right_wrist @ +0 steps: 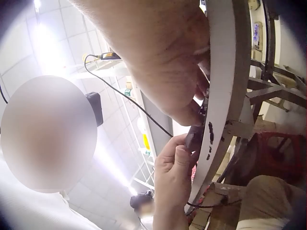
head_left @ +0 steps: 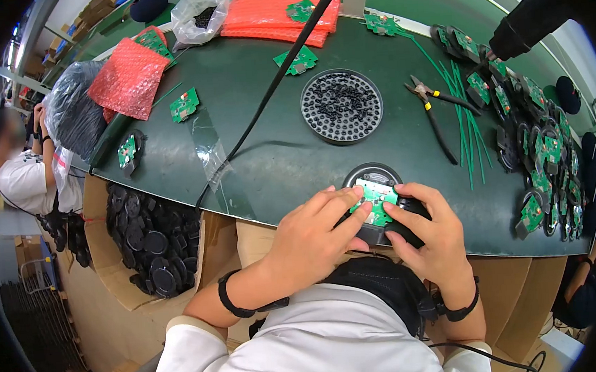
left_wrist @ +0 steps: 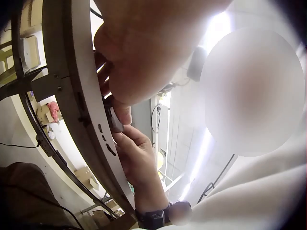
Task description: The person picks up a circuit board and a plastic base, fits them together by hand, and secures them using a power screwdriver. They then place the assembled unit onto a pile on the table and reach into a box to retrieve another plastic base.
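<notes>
Near the table's front edge, a green circuit board [head_left: 377, 198] lies on a round black housing [head_left: 372, 174]. The left hand [head_left: 315, 230] touches the board's left side with its fingertips. From the right, the right hand [head_left: 431, 228] has its thumb and fingers curled round the housing and the board's edge. In the left wrist view, the left hand [left_wrist: 139, 52] is close up, with the right hand [left_wrist: 139, 158] below it at a dark part [left_wrist: 115, 120]. The right wrist view shows the right hand [right_wrist: 158, 62] above and the left hand [right_wrist: 173, 167] at the dark part [right_wrist: 194, 138].
A round tray [head_left: 341, 107] of small black parts stands behind the hands. Pliers [head_left: 438, 110] and green wires [head_left: 470, 132] lie to its right, near piled housings with boards [head_left: 544, 148]. A dark tool [head_left: 528, 21] hangs above. A carton [head_left: 97, 234] of black parts stands left.
</notes>
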A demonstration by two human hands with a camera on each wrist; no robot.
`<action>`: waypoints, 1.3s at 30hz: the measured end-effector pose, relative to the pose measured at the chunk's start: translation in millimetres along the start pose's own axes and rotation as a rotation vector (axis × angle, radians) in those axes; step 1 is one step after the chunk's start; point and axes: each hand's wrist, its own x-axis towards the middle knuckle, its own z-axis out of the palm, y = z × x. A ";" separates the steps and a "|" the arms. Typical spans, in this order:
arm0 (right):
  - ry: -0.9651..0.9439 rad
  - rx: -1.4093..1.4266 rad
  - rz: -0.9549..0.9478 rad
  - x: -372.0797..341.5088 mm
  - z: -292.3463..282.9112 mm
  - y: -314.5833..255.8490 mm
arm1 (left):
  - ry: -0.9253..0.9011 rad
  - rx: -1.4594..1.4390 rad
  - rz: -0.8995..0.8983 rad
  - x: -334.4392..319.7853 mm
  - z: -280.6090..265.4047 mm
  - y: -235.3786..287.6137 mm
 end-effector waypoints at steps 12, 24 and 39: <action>0.003 -0.023 -0.008 0.7 0.0 -1.1 | 0.029 -0.089 -0.035 -1.2 -1.2 -2.0; 0.022 -0.027 -0.019 -0.6 2.0 -1.0 | 0.081 -0.128 -0.045 -2.5 1.1 -7.2; 0.047 0.019 -0.024 10.3 -0.1 7.8 | 0.144 -0.105 -0.059 10.8 6.7 -4.0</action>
